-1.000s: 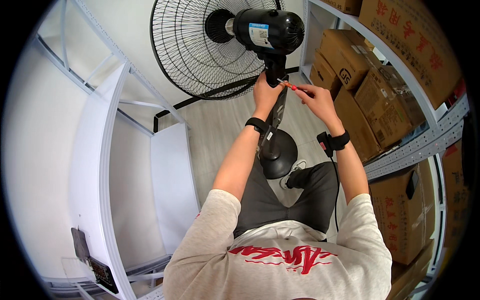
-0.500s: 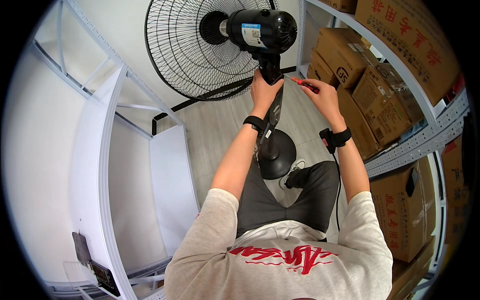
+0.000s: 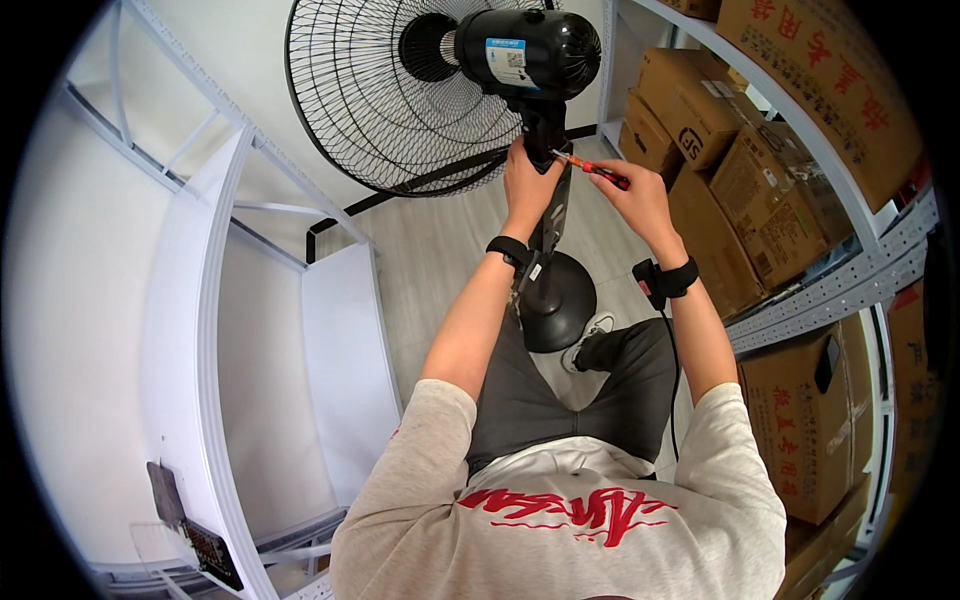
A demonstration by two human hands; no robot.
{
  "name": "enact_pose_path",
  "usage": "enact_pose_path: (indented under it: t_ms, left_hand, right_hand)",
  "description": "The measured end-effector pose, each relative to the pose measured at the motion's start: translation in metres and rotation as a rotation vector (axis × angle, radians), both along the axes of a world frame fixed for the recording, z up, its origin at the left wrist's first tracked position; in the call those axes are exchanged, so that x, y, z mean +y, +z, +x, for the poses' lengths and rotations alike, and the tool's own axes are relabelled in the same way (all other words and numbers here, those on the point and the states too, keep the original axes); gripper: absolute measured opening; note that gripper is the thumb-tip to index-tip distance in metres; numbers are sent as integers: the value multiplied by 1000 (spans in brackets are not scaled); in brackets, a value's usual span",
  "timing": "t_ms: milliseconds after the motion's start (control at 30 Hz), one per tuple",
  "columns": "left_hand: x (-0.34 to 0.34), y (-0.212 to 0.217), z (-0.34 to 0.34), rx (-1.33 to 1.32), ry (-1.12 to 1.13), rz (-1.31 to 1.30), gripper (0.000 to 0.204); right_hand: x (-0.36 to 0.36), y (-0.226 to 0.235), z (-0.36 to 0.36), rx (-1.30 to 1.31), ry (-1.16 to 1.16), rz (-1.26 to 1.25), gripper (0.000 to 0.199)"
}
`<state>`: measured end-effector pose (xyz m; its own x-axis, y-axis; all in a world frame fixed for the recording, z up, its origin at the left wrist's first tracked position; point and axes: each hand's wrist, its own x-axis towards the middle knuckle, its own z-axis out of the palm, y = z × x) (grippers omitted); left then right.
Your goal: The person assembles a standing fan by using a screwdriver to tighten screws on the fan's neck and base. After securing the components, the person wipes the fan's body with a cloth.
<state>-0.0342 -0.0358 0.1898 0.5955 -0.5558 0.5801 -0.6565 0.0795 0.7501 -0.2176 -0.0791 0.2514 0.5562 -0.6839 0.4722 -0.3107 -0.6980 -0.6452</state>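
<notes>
A black pedestal fan stands before me, its round wire cage to the left and its motor housing to the right. Just beneath the motor, my left hand is closed around the fan's neck, with some fingers hidden behind it. My right hand grips a red-and-black screwdriver by its handle. The screwdriver points left, and its tip meets the right side of the neck, close to my left hand. Whether it sits in a screw is too small to tell. The round black base rests on the floor near my shoe.
Cardboard boxes fill the metal shelf rack close on my right. A white shelf stands on the left, with a dark circuit board at its near end. A black cable hangs from my right wrist strap.
My right hand has brought the screwdriver slightly left, so its tip is now against the fan's neck. The fan's head has shifted slightly up in the view. My left hand keeps its hold.
</notes>
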Motion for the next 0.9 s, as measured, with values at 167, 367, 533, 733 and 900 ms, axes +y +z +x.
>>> enact_pose_path:
  t_ms: [167, 367, 533, 733, 900]
  left_hand:
    - [4, -3, -1, -12, 14, -44, 63]
    - [6, -2, 0, -15, 16, -35, 62]
    - [11, 1, -1, 3, -3, 59, 64]
    - [9, 3, 2, -17, 25, 27, 60]
    - [8, 3, -1, 0, 25, 12, 57]
  right_hand:
    - [6, 1, -3, -25, 2, -16, 26]
    - [10, 5, -5, -11, 8, -3, 26]
    - [12, 3, 3, 13, -19, -2, 26]
    - [20, 4, 12, -8, -57, -218, 24]
    - [20, 5, 10, 4, -60, -219, 22]
